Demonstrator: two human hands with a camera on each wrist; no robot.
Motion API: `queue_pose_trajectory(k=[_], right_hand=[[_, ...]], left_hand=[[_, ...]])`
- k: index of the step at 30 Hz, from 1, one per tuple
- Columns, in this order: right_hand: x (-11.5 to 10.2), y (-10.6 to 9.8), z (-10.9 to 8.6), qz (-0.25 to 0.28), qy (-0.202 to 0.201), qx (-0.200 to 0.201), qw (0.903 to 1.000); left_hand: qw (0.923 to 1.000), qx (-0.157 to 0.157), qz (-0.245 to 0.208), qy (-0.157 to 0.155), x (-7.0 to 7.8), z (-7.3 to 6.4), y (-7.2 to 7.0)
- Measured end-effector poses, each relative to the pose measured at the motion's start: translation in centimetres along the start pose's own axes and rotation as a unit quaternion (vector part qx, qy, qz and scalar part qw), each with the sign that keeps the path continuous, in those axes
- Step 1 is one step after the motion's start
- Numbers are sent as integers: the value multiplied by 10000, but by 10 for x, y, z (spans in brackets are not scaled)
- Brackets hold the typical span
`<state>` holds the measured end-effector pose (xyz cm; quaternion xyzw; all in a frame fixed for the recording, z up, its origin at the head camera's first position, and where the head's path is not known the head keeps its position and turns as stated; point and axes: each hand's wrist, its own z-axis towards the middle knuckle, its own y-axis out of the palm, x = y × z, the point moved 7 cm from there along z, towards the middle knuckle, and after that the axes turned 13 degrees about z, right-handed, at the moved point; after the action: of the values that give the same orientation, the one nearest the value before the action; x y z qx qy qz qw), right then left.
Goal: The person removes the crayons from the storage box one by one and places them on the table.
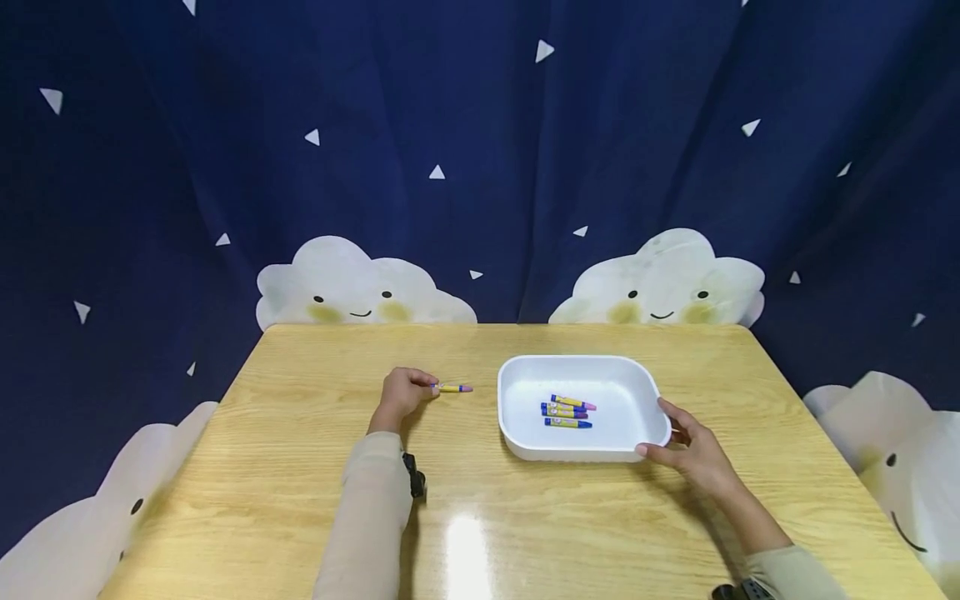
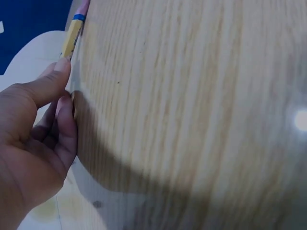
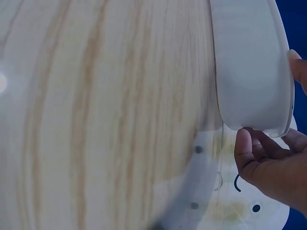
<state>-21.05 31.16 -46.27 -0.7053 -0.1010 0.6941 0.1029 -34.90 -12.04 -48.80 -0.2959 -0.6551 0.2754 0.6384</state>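
Note:
My left hand (image 1: pixel 405 393) pinches the blue end of a crayon (image 1: pixel 454 388) between thumb and fingers, low over the table. The crayon has a yellow wrapper with blue bands and a pink-purple tip pointing right. To its right stands a white plastic tray (image 1: pixel 517 450) with rounded corners. Several crayons (image 1: pixel 567 423) in yellow-and-blue wrappers lie side by side in it, with pink, purple and blue tips. My right hand (image 1: pixel 701 458) grips the tray's near right corner, thumb at the front rim and fingers at the right side. In the right wrist view, fingers curl under the tray's end.
The light wooden table (image 1: pixel 262 467) ends at a dark blue curtain (image 1: pixel 465 100) with white triangles and smiling clouds. Dark devices are strapped to both wrists, such as the left wrist camera (image 1: pixel 414 476). A bright reflection lies on the table's near part.

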Motion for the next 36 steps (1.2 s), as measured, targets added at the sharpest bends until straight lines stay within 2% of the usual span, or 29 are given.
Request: queue_pose_trajectory(k=[7, 10, 13, 18, 22, 30, 36], right_hand=[[0, 2, 0, -19, -40, 4, 10000], [-1, 3, -1, -81, -43, -36, 10000], [-4, 3, -2, -229, -45, -82, 9997], [-10, 4, -1, -535, -67, -98, 9985], [-11, 3, -1, -543, -98, -73, 9985], [-7, 1, 1, -500, -57, -65, 9987], [-7, 4, 2, -458, -57, -70, 9989]], left_hand=[[9992, -41, 386, 2, -3, -1, 2], [9994, -60, 348, -3, -2, -2, 1], [9999, -95, 128, 7, 4, -4, -2], [9996, -99, -201, 147, 22, -13, -7], [9988, -55, -361, 316, 36, -22, -9], [9916, -110, -992, 819, 68, -32, -4], [9887, -279, -1162, 904, 88, -37, 4]])
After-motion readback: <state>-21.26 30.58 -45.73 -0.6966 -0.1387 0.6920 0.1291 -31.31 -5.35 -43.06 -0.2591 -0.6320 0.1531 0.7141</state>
